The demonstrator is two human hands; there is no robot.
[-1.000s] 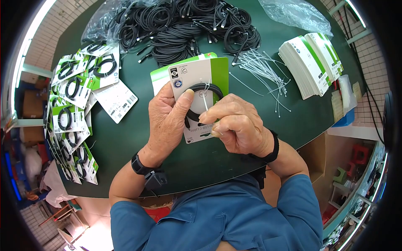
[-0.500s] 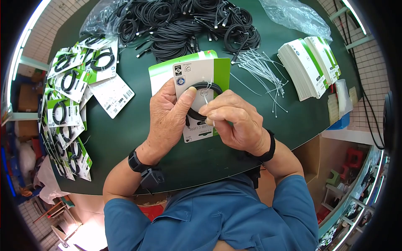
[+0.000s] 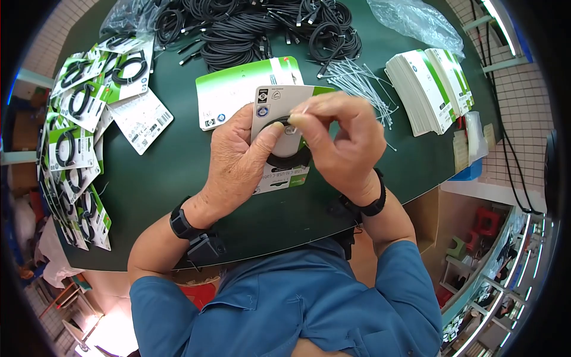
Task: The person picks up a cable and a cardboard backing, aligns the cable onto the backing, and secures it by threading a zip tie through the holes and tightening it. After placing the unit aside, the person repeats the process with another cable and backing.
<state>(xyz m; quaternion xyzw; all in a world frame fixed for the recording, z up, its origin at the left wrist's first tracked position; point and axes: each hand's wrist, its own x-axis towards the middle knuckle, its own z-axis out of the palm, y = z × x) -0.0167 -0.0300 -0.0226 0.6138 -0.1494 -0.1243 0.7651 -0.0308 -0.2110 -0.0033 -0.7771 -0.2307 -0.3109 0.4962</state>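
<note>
My left hand (image 3: 235, 157) is closed on a white and green printed card (image 3: 291, 94), its thumb pressing a coiled black cable (image 3: 289, 160) flat against the front. At the upper part of the coil, my right hand (image 3: 351, 140) pinches a thin white cable tie (image 3: 305, 109) between thumb and forefinger. The rest of the tie is mostly hidden by the fingers. Part of the card's right side lies behind my right hand. Just beyond the held card, another white and green card (image 3: 238, 89) lies on the dark green table (image 3: 178, 184).
Bundled black cables (image 3: 244, 38) lie at the back, with loose white cable ties (image 3: 363, 86) to their right. Stacked cards (image 3: 419, 98) stand at the right. Carded cables (image 3: 74, 149) pile up at the left. A clear plastic bag (image 3: 416, 24) lies back right.
My right hand has moved up from the coil's lower right to its upper part, still pinching the tie. My left hand keeps its grip on card and coil. The whole view has shifted slightly.
</note>
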